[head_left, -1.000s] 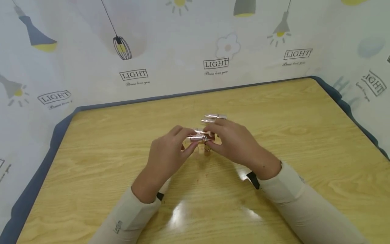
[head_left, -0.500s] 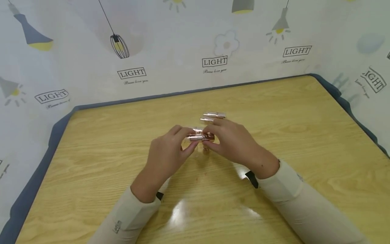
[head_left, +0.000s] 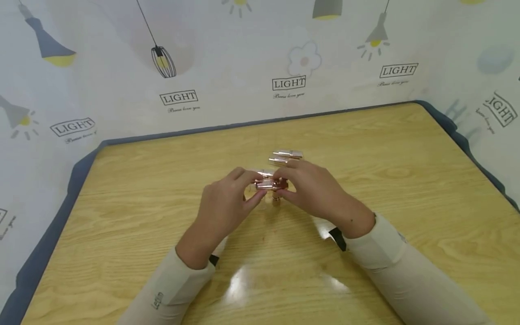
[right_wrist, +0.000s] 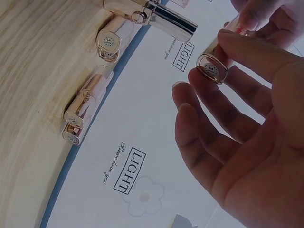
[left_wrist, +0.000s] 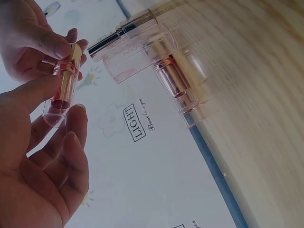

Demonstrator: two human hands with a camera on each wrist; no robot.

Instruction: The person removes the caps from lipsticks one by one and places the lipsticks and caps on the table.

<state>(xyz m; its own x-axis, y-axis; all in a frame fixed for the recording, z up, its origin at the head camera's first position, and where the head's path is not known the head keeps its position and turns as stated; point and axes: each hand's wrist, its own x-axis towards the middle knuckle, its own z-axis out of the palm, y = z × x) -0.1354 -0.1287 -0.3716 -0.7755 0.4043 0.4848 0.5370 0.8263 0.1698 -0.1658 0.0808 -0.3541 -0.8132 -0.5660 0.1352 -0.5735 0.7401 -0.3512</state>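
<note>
Both hands hold one lipstick (left_wrist: 64, 85) above the table, lying sideways between them. It has a shiny rose-gold body and a clear cap (left_wrist: 53, 115). My left hand (head_left: 223, 201) pinches the cap end between thumb and fingers. At the other end, my right hand (head_left: 314, 192) grips the gold base (right_wrist: 212, 68), whose round label faces the right wrist camera. The red colour of the stick shows through the cap in the left wrist view. Just below the hands, another lipstick (head_left: 276, 198) points toward the person, with a further lipstick (head_left: 265, 173) partly hidden behind the fingers.
Two more lipsticks (head_left: 287, 154) lie side by side beyond the right hand. The wood-grain table (head_left: 162, 180) ends at a dark blue edge (head_left: 219, 128) against a wall covering (head_left: 235, 81) printed with lamps. Some lipsticks are stacked close together in the left wrist view.
The two hands keep their hold on the lipstick and stay almost in the same place. The head view shifts slightly; the other lipsticks lie as before.
</note>
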